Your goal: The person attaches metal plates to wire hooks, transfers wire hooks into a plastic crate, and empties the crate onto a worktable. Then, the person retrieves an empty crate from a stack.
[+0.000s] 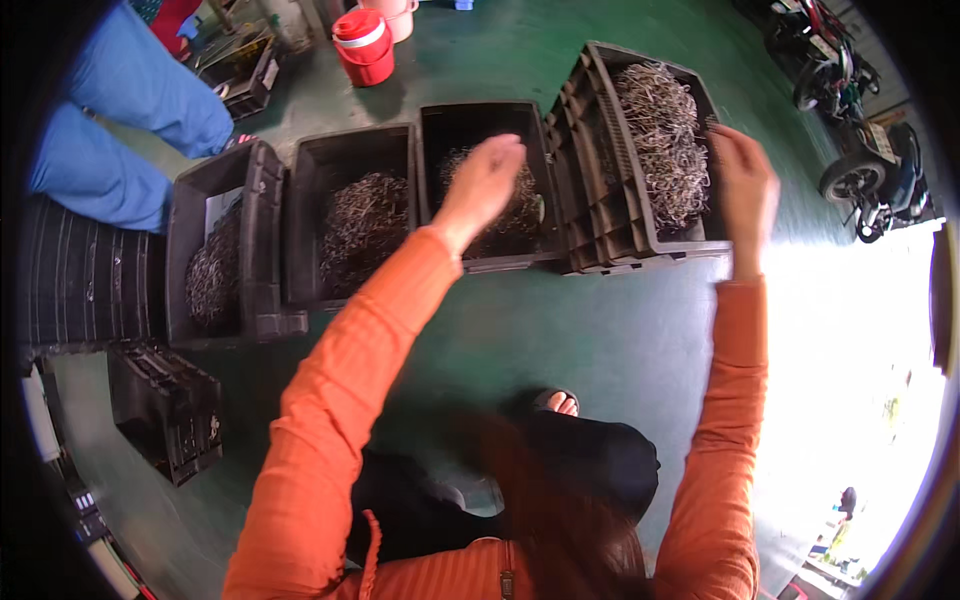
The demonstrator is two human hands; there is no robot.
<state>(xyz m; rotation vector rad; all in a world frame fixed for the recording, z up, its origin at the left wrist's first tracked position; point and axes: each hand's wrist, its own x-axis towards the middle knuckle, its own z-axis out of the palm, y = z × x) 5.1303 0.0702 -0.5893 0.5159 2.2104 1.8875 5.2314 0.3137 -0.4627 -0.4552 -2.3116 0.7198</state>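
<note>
Left hand (485, 185): above the middle crate (470, 112), toward its right edge, fingers bent and held close together; motion blur, so cannot tell whether they pinch anything. Right hand (745, 190): at the right edge of the right crate (588, 165), fingers together and bent inward; fingertips blurred, grip and contact with the rim cannot be told.

Bent metal pieces (660, 140) fill much of the right crate, heaped between its far and near edges. A darker heap (524, 208) lies in the middle crate, partly covered by the left hand. Second crate (350, 150), left of the middle one: a heap (368, 210) reaches its near edge, lower part in shadow. Left crate (262, 235): pieces (213, 275) along its floor, part of the heap behind the right wall.

Co-worker's blue trousers (150, 85) cut off above; red pail (364, 50) beyond the crates.
</note>
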